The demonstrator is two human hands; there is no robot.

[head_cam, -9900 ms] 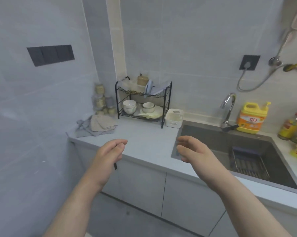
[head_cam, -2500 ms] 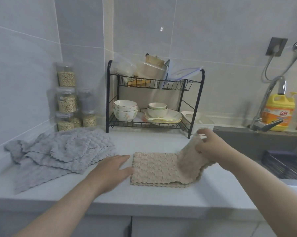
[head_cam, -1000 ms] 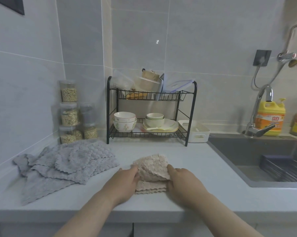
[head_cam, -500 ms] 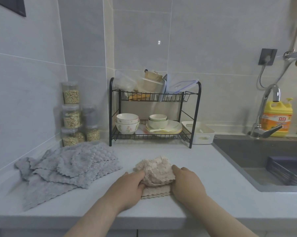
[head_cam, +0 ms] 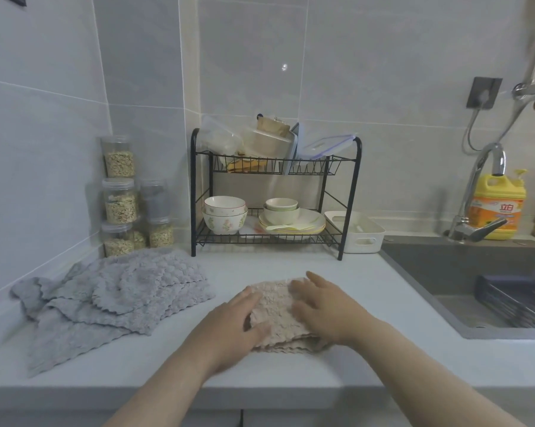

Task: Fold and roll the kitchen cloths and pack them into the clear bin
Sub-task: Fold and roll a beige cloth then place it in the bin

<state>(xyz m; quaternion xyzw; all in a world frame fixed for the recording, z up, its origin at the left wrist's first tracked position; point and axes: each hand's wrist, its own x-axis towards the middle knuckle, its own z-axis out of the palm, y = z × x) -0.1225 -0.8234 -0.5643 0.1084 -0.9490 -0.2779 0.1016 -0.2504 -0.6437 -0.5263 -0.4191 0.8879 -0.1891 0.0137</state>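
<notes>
A beige kitchen cloth, folded into a thick pad, lies on the counter near the front edge. My left hand presses its left side with straight fingers and the thumb on top. My right hand lies flat on its right side, fingers stretched over the fabric. A heap of grey cloths is spread at the left of the counter. A clear bin stands on the top shelf of the black dish rack.
The rack holds bowls and plates below. Stacked jars fill the left corner. A white basket sits beside the rack. The sink, tap and yellow detergent bottle are at the right.
The raised bunched part of the beige cloth has been pressed down flat. Both hands went from gripping its sides to lying flat on top of it.
</notes>
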